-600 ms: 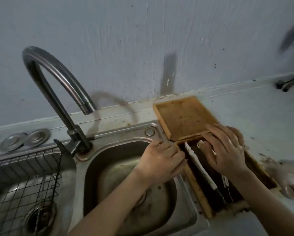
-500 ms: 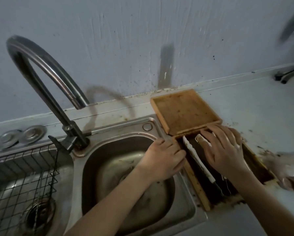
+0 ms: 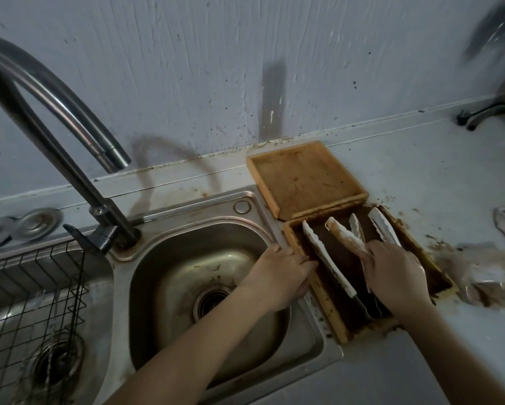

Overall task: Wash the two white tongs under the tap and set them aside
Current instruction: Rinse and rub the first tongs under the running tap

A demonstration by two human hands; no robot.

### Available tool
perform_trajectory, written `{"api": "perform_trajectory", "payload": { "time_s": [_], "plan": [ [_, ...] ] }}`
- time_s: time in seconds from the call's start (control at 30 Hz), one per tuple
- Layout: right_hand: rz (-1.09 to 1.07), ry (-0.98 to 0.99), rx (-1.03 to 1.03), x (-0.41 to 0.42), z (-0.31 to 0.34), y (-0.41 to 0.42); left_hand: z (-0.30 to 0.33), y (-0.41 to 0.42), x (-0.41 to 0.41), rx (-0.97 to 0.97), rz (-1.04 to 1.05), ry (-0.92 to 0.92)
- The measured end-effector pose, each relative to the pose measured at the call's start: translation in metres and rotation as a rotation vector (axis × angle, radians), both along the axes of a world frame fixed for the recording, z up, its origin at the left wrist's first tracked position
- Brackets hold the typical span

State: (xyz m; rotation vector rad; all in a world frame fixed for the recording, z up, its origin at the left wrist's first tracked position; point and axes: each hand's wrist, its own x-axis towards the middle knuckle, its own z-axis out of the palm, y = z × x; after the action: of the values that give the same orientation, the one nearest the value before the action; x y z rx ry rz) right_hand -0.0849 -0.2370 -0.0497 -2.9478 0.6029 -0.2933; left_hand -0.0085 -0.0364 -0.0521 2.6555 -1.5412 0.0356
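Wooden box (image 3: 327,302) holds white tongs (image 3: 330,261); right hand (image 3: 397,276) grips them; left hand (image 3: 283,273) grips box.

no readable text, labels or numbers

Tongs (image 3: 327,258) in box (image 3: 327,311) right of sink (image 3: 169,276), tap (image 3: 55,112) behind
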Motion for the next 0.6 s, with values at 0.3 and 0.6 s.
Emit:
{"api": "perform_trajectory", "payload": {
  "time_s": [0.3,0.6],
  "plan": [
    [-0.018,-0.262,-0.007,0.016,0.046,0.011,0.033,0.027,0.01,-0.145,0.084,-0.083],
    [0.268,-0.741,0.384,0.054,0.103,0.094,0.09,0.094,0.017,-0.53,0.331,-0.185]
  ]
}}
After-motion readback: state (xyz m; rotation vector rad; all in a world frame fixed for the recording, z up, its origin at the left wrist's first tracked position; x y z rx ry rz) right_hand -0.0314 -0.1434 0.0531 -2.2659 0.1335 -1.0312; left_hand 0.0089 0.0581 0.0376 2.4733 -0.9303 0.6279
